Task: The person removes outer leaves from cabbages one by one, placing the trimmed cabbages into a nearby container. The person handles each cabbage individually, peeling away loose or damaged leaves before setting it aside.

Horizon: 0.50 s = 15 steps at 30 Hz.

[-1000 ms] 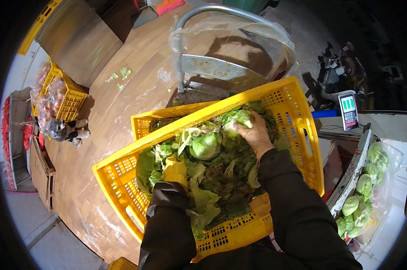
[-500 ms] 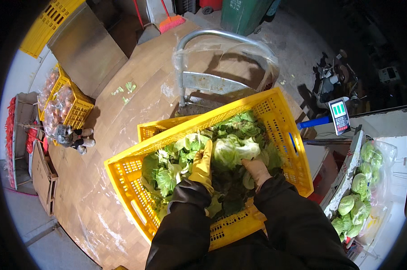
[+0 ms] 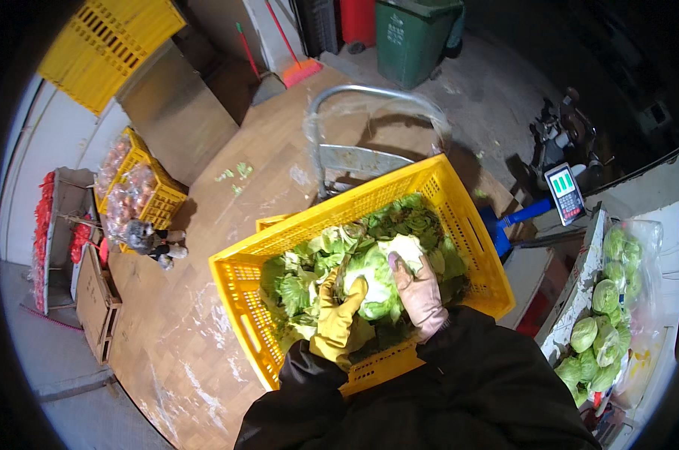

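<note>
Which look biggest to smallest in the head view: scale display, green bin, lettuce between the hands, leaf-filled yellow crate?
1. Leaf-filled yellow crate
2. Green bin
3. Lettuce, partly covered by the right hand
4. Scale display

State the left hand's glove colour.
The left glove is yellow; the head view shows it best.

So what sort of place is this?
Probably a produce sorting or storage area: a yellow crate full of leafy greens, bagged produce at left, and what looks like a scale display at right.
</note>
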Motion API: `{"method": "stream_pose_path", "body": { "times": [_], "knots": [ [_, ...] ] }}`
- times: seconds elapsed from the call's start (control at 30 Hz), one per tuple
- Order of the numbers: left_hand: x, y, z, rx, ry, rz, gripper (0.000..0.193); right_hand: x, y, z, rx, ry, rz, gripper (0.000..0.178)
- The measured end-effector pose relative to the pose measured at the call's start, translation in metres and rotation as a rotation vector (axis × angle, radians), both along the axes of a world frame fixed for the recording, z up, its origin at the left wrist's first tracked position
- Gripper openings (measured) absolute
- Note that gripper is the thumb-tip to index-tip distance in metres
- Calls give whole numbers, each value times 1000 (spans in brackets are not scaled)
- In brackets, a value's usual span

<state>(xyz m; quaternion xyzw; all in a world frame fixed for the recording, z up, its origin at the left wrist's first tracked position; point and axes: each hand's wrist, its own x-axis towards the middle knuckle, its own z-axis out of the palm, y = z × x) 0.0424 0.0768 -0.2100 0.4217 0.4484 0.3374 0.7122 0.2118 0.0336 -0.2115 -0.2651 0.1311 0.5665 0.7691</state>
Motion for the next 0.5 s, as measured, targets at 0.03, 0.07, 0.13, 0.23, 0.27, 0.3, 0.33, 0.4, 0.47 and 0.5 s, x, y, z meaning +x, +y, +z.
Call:
{"method": "stream_pose_path", "body": {
  "times": [0.03, 0.07, 0.13, 0.23, 0.27, 0.3, 0.33, 0.4, 0.47, 0.5],
  "knots": [
    [-8, -2, 20, 34, -135, 7, 46, -6, -4, 14, 142, 123, 7, 37],
    [-13, -9, 39, -187, -248, 128, 44, -11, 0, 25, 498, 178, 97, 37],
    [-26, -9, 64, -328, -416, 146, 52, -26, 3, 49, 182, -189, 42, 33],
    [-45, 9, 78, -421, -594, 7, 60, -41, 16, 70, -7, -475, 199, 30],
    [-51, 10, 79, -398, -594, 4, 59, -40, 19, 72, -42, -362, 275, 30],
    [-58, 14, 78, -376, -681, -44, 58, -39, 19, 73, 6, -239, 355, 29],
    [-63, 16, 78, -358, -728, -65, 57, -40, 25, 70, 24, -153, 391, 29],
    [-74, 16, 83, -320, -735, -54, 55, -39, 28, 65, -53, -147, 422, 27],
    [-81, 9, 95, -280, -732, -26, 53, -37, 26, 65, -85, -592, 588, 23],
    [-83, 5, 104, -249, -722, -1, 52, -40, 24, 69, -49, -535, 597, 22]
  ]
}}
